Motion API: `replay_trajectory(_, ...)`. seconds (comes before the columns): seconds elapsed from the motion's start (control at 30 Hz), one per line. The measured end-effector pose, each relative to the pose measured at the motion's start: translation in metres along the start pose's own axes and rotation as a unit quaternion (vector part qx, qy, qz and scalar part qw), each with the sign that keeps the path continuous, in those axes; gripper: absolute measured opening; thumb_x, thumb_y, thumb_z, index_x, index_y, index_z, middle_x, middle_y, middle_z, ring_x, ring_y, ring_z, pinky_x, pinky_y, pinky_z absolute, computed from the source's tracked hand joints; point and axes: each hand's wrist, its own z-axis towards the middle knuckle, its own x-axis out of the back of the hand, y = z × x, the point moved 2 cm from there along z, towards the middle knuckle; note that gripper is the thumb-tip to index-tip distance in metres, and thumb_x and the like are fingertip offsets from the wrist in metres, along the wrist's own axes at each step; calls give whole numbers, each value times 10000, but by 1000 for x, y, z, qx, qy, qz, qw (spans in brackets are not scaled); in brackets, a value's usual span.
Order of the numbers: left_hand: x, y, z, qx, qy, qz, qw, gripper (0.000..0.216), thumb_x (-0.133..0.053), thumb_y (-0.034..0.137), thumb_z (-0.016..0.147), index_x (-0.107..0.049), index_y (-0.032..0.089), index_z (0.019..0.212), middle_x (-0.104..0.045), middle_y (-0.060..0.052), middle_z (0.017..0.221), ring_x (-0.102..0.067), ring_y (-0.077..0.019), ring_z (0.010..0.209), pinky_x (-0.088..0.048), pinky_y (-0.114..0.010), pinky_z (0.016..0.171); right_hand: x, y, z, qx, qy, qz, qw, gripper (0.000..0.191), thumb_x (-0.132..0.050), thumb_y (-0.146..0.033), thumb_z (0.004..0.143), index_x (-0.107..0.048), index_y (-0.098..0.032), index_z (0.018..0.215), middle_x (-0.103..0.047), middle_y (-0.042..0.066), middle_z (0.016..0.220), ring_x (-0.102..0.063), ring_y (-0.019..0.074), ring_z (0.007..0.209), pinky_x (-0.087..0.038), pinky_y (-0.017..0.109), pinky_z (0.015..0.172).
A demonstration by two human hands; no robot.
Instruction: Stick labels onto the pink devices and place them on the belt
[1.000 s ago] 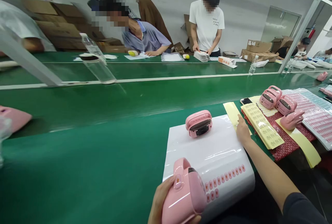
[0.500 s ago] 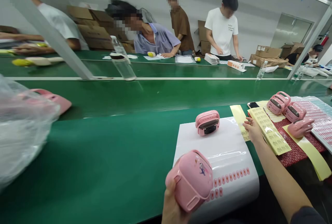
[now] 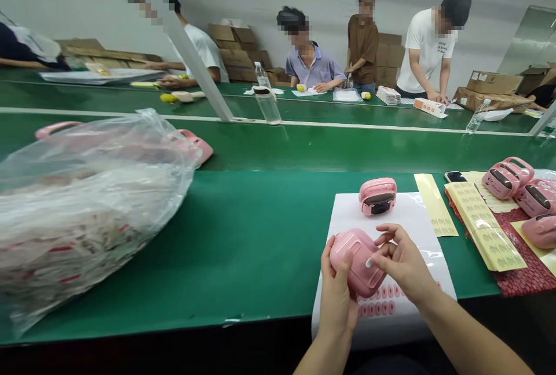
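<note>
- Closest up are the two hands, right by each other. The left hand is wrapped around a rounded pink device, thumb on its smooth side.
- The right hand is up against the device's right side, fingers curled and thumb at the edge. Can't tell if it's pinching anything; there's a small pale spot at the thumb tip, could just be the nail.
- The device is held up over the near part of a white sheet on the green counter. Rows of little pink stickers show on the sheet right below it.
- Off to the left there's a big clear plastic bag stuffed with whitish packets, with a pink item poking out behind it.
- Over on the right: red bubble wrap with a yellow sticker stack lying partly on it, plus a cluster of pink devices, some cut off at the frame edge.
- Toward the far end of the white sheet a second pink unit sits upright, with a yellow strip just right of the sheet.
- Further across: a clear tumbler, an orange-and-white box and a water bottle.
- Way back are co-workers, one in a purple shirt, with cardboard boxes along the wall.
</note>
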Motion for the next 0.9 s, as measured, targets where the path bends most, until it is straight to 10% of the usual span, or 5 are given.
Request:
replay_trajectory(0.47,-2,1,-1,9,10,5,1000,674,-786,399,565,-479,304,1158,-561,-32,1152,-597,-162,861,-493,-197,607,-1,8,0,44,12,-80,996,424,-631,-238,604,-474,-231,997,-494,-17,821,-567,113,609,-448,287,599)
replay_trajectory(0.8,1,-1,2,-17,6,-30,999,523,-724,395,666,-529,251,1129,-628,-19,961,-613,-137,768,-502,-195,637,-6,23,-30,446,-31,-299,843,444,-500,-85,817,-502,-340,1181,-595,39,898,-575,191,818,-508,351,724)
replay_trajectory(0.9,1,-1,7,5,-4,-65,998,394,-639,388,755,-566,232,1109,-643,-16,931,-612,-142,796,-510,-216,686,7,17,-31,458,63,-256,849,439,-564,-120,804,-499,-345,1176,-586,42,951,-571,199,851,-497,361,731)
